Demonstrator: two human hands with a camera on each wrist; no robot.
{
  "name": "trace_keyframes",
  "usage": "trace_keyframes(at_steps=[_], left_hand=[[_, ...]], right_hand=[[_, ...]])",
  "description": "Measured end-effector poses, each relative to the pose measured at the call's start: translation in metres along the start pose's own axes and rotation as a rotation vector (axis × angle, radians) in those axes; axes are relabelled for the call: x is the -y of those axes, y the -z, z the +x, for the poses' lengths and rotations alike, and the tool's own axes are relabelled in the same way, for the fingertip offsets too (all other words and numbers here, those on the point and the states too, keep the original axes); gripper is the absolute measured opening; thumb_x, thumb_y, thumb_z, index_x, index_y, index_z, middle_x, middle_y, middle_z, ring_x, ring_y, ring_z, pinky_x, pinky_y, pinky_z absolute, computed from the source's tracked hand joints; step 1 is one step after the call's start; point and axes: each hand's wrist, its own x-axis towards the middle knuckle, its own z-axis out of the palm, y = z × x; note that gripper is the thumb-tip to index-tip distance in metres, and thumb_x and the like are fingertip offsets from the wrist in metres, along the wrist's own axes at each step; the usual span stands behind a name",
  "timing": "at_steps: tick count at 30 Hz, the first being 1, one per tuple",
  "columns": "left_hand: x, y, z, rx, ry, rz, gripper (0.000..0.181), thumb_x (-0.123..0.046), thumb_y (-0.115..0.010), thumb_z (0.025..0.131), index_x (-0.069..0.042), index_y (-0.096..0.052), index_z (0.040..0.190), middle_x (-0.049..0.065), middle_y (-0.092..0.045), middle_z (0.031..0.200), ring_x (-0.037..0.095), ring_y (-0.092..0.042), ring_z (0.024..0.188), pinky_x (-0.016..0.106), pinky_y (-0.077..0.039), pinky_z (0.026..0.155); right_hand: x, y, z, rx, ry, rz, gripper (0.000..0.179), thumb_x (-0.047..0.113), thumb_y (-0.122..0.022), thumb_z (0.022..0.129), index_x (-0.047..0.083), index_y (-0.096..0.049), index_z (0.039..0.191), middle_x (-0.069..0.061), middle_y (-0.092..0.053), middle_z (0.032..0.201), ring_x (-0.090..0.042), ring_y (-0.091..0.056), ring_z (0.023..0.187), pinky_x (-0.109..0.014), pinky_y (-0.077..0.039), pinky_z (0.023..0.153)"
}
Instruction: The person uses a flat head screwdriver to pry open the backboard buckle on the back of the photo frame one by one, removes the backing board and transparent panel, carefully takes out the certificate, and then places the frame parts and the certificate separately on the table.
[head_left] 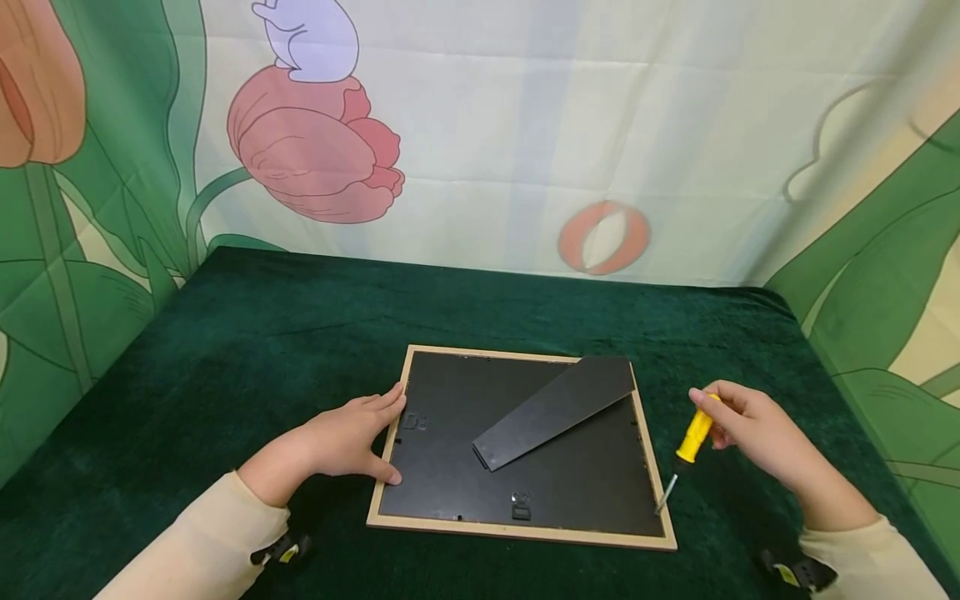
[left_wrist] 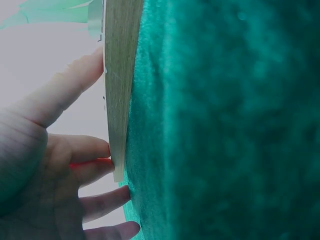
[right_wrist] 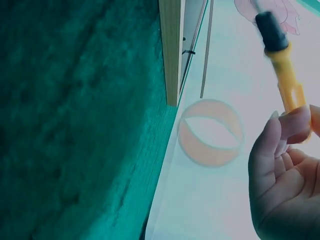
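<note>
A picture frame (head_left: 450,442) with a light wood border lies face down, its black backing upward. Its black easel stand (head_left: 558,408) slants across the backing toward the upper right corner. My left hand (head_left: 352,437) rests against the frame's left side with fingers extended, the thumb on the border; the left wrist view shows thumb and fingers touching the wooden edge (left_wrist: 120,75). Right of the frame, my right hand (head_left: 753,425) pinches the yellow handle of a screwdriver (head_left: 695,435). Its metal shaft slants down to the right border, near the lower right corner.
A dark green velvet cloth (head_left: 247,358) covers the table beneath the frame. Behind it hangs a printed curtain (head_left: 480,125) with flowers and leaves. Small metal hangers (head_left: 521,507) sit on the backing, and small dark tabs line the border's inner edge.
</note>
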Motion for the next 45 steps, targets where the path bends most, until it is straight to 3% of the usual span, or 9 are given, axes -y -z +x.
trace_keyframes(at_steps=[11, 22, 45], left_hand=[[0.001, -0.002, 0.001, 0.001, 0.007, 0.004, 0.102, -0.045, -0.08, 0.068, -0.003, -0.029, 0.145, 0.009, -0.017, 0.154, 0.035, -0.025, 0.135, 0.052, -0.033, 0.101], [0.001, 0.0, 0.0, -0.001, -0.005, -0.005, 0.101, -0.046, -0.079, 0.068, -0.002, -0.029, 0.145, 0.011, -0.017, 0.154, 0.036, -0.025, 0.135, 0.053, -0.032, 0.101], [-0.002, 0.002, -0.001, 0.004, -0.004, 0.011, 0.101, -0.045, -0.079, 0.069, -0.001, -0.029, 0.144, 0.012, -0.017, 0.153, 0.037, -0.025, 0.135, 0.052, -0.032, 0.101]], right_hand=[[0.008, -0.013, 0.007, 0.039, -0.011, 0.13, 0.036, 0.033, -0.048, 0.098, -0.003, -0.054, 0.098, -0.011, -0.051, 0.072, -0.022, -0.054, 0.063, -0.03, -0.054, 0.062], [0.012, -0.018, 0.007, 0.112, -0.003, 0.176, 0.035, 0.031, -0.049, 0.098, -0.004, -0.055, 0.101, -0.011, -0.052, 0.07, -0.024, -0.057, 0.062, -0.033, -0.054, 0.062], [0.033, -0.036, 0.01, 0.31, 0.119, 0.213, 0.035, 0.023, -0.053, 0.096, -0.007, -0.061, 0.114, -0.013, -0.064, 0.076, -0.021, -0.06, 0.061, -0.032, -0.054, 0.061]])
